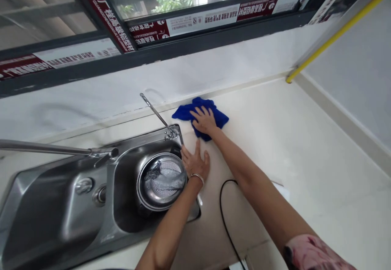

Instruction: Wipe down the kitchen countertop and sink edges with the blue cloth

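Flat on a blue cloth [218, 117] lies my right hand [204, 120], its fingers spread over the fabric. The cloth is spread on the pale countertop [269, 127] close to the wall, right of the small tap [155, 111]. My left hand [195, 163], with a bracelet at the wrist, rests with fingers apart at the right rim of the sink [122, 217]. Beside it, in the right basin, sits a round metal colander [146, 200] with crumpled clear plastic [168, 179] inside. My left forearm hides part of the sink's right edge.
A larger faucet [61, 147] reaches over the left basin. A black cable [224, 217] curves across the counter between my arms. At the back right corner, a yellow pipe [339, 34] meets the counter. Dark window frames [214, 38] run above the back wall.
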A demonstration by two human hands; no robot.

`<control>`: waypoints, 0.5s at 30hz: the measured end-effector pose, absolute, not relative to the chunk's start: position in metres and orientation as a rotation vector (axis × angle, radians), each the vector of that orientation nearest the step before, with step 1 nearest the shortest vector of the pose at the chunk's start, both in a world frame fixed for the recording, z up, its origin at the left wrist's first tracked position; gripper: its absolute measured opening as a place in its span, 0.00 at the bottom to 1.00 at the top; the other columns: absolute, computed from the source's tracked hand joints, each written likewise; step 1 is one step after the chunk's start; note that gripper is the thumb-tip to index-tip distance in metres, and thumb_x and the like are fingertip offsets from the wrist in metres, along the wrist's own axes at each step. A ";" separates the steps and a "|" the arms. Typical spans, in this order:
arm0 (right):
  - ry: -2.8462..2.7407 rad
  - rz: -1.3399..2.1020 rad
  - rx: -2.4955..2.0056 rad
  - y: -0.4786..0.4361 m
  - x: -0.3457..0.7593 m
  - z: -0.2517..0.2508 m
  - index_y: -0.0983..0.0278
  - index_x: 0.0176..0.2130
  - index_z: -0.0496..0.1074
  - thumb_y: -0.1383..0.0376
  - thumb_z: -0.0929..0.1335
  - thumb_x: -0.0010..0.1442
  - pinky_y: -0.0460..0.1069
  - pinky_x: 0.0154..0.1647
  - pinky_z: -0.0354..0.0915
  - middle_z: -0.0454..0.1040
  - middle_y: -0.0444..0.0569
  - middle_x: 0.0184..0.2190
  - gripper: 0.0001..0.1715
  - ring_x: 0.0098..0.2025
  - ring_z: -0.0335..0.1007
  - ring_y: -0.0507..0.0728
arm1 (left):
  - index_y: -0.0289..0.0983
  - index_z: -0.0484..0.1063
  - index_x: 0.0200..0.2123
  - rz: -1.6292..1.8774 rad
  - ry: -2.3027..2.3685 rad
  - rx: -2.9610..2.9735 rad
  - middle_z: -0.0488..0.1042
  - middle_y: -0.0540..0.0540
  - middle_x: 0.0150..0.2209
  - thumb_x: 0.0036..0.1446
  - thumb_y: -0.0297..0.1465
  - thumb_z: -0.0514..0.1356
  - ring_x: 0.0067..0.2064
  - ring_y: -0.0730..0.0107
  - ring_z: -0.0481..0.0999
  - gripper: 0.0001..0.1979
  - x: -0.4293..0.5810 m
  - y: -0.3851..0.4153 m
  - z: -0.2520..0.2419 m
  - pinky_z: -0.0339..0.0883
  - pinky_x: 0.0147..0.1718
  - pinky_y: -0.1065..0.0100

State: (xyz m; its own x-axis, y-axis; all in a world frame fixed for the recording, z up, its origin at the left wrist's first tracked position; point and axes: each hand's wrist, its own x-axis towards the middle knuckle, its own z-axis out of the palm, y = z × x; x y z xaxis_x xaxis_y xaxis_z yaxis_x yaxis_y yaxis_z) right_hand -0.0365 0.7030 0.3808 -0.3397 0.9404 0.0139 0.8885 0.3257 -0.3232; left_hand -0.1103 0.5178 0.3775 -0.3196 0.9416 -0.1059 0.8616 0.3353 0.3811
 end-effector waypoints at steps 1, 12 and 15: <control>-2.416 0.399 -1.642 0.698 -0.045 0.381 0.53 0.72 0.61 0.58 0.61 0.70 0.69 0.77 0.40 0.52 0.44 0.75 0.34 0.77 0.42 0.66 | 0.50 0.62 0.72 0.382 2.295 1.604 0.43 0.37 0.77 0.68 0.42 0.57 0.75 0.35 0.50 0.31 -0.110 0.517 0.376 0.53 0.69 0.40; -2.575 0.402 -1.533 0.635 -0.042 0.395 0.56 0.72 0.62 0.64 0.61 0.69 0.68 0.77 0.43 0.52 0.45 0.75 0.34 0.77 0.43 0.63 | 0.41 0.78 0.59 0.651 1.984 1.594 0.49 0.39 0.77 0.62 0.33 0.62 0.77 0.39 0.45 0.22 -0.139 0.501 0.362 0.51 0.72 0.42; -2.597 0.483 -1.540 0.612 -0.034 0.398 0.57 0.72 0.62 0.67 0.62 0.68 0.69 0.78 0.41 0.51 0.46 0.75 0.35 0.78 0.41 0.63 | 0.41 0.80 0.57 0.853 1.876 1.662 0.57 0.38 0.73 0.63 0.30 0.60 0.76 0.44 0.50 0.21 -0.169 0.474 0.338 0.53 0.72 0.42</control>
